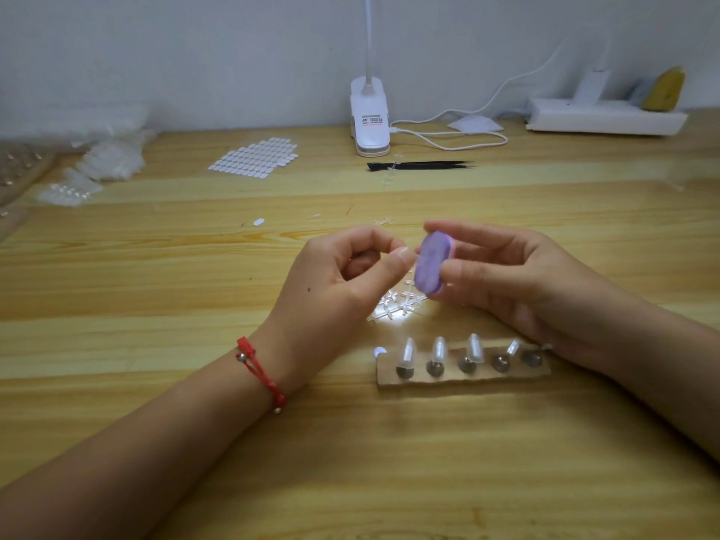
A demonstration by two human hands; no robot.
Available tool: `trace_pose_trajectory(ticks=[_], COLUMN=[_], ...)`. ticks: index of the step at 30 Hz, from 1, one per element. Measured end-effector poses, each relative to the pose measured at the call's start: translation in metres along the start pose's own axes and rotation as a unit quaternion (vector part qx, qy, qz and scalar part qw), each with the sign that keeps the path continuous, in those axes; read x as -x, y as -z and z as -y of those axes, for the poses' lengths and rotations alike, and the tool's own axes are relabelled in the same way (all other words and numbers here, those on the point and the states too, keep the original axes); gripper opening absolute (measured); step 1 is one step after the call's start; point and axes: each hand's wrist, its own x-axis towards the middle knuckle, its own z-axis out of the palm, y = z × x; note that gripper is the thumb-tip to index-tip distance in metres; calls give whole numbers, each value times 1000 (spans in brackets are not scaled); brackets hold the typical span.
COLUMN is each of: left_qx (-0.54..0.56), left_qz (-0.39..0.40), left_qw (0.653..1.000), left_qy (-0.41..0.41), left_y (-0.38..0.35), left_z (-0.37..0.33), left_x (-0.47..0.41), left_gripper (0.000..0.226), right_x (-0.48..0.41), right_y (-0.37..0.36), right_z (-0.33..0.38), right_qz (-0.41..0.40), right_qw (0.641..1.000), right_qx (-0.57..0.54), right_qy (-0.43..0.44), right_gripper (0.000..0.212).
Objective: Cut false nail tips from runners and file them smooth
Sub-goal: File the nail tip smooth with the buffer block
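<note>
Head: right hand [518, 278]: file [430, 263]; left hand [335, 282]: tip [415, 258], maybe.

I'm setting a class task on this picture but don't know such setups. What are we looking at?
No machine here: one head-worn camera looks down at a person's two bare hands over a table. The right hand holds a purple file block; the left hand pinches a tiny clear piece against it, too small to identify. Near them lie clear runners and a cardboard strip with nail tips standing on it. Farther back: black tweezers, a sheet of white tabs, a clip lamp.
</note>
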Motion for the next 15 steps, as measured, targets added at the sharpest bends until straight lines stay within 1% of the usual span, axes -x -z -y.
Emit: trace_pose_trajectory(ticks=[2,5,9,11,13,15], left_qx=[-17,-27,-22,-39,-29,-4], left_qz=[-2,22,-17,0,6,-12], left_qw=[1000,999,999,999,999,1000], left_qy=[-6,-11,-17,-19,-13,-1], left_y=[0,-1,0,-1,-2,0], left_z=[2,4,5,6,6,6], left_x=[0,-1,-1,-1,-1,-2], left_gripper=[16,16,15,14,14,18], right_x=[0,-3,-1,-2,-3,-2], right_y=[-1,2,0,2,3,2], right_z=[-1,-2,-2,-2,-2,-2], right_qz=[9,-29,14,-4,-18,-3], right_qw=[1000,999,1000,1000,999,1000], right_qx=[18,-31,11,-12,-32,-4], right_qy=[-4,18,3,9,14,5], right_gripper=[37,34,37,36,36,37])
